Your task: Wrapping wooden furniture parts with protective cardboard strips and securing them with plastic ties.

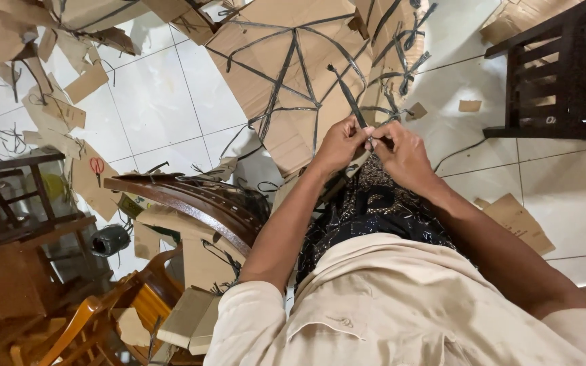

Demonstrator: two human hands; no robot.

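One dark strip (348, 95) is pinched between two hands above the lap. The left hand (339, 144) is closed on the strip's lower part, fingers curled and thumb pressed toward the other hand. The right hand (405, 154) is closed as well, its fingertips (374, 139) meeting the left thumb where the strip is gripped. From that grip the strip rises at a slant and ends over a large cardboard sheet (286, 74).

Both forearms are bare and stretched forward from pale short sleeves, converging so that the two hands touch. A dark patterned cloth (374, 203) is seen beneath them, covering the lap.

The cardboard sheet lies on the white tiled floor (164, 102) just beyond the hands and is crossed by many dark strips laid in a web; their number cannot be counted exactly. More cardboard pieces are scattered toward the floor's upper left corner, and one smaller brown piece (518, 222) lies near the right edge, beside the right forearm.

One pair of red-handled scissors (96, 167) rests on a cardboard scrap at the left. One curved dark wooden chair back (184, 200) stands just beside the left forearm. One dark slatted wooden frame (557, 74) occupies the upper right corner. One grey roll (110, 240) lies low on the left, near the wooden furniture.
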